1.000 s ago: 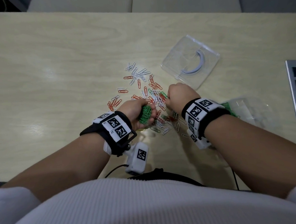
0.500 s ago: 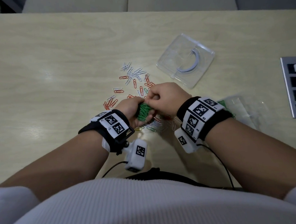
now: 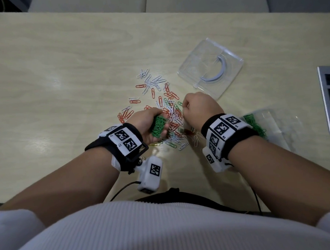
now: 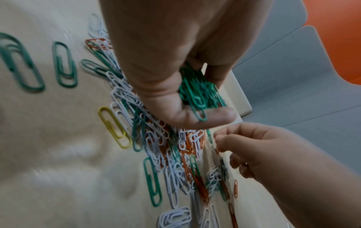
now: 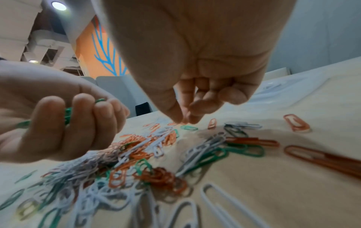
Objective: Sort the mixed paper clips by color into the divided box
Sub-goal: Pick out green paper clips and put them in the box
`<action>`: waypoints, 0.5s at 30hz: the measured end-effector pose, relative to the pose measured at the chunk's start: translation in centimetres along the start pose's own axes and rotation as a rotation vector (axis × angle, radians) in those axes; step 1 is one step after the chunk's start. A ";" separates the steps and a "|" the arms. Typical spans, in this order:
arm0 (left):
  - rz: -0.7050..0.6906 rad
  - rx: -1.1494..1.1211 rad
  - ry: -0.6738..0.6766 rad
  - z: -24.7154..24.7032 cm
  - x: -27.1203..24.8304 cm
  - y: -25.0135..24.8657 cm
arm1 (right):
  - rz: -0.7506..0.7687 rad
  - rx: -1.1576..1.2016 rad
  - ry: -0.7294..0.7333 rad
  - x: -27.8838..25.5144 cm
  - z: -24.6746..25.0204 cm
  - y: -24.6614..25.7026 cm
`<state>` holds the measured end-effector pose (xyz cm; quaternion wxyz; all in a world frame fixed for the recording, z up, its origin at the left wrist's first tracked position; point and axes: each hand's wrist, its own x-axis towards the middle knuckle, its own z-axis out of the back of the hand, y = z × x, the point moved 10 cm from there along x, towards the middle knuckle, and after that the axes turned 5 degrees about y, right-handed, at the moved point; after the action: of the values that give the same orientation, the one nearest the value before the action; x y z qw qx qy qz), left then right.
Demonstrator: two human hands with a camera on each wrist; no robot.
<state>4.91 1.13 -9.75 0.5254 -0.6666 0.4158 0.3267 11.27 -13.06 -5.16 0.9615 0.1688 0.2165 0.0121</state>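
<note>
A mixed pile of paper clips (image 3: 171, 115), white, orange and green, lies on the pale wooden table. My left hand (image 3: 151, 123) grips a bunch of green clips (image 3: 158, 126), seen close in the left wrist view (image 4: 199, 91) with the thumb under them. My right hand (image 3: 186, 107) hovers at the pile's right side. Its fingertips (image 5: 183, 120) are drawn together just above the table, by a loose green clip (image 5: 188, 127). I see no clip between them. A clear plastic container (image 3: 280, 124) at the right holds green clips (image 3: 254, 123).
A second clear square box (image 3: 240, 62) with inner walls and a curved white piece lies beyond the pile at the back right. A grey panel (image 3: 328, 100) sits at the table's right edge. One yellow clip (image 4: 113, 128) lies among the others.
My right hand came to the left hand's green bunch half a second ago and has since moved back right and forward to the pile. The left hand keeps its bunch.
</note>
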 end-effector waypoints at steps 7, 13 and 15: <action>-0.007 0.032 -0.005 0.1 -0.5 -0.1 | 0.026 -0.073 0.022 1.6 -0.7 1.1; 0.002 0.027 -0.014 0.1 -0.5 -0.2 | 0.043 -0.165 0.139 2.0 -1.6 1.8; 0.003 0.027 -0.010 -0.1 -0.5 -0.3 | 0.001 -0.170 0.151 1.8 -1.6 1.6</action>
<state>4.93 1.22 -9.16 0.5360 -0.6571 0.4186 0.3251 12.33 -10.86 -6.76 0.9532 0.0854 0.2866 0.0435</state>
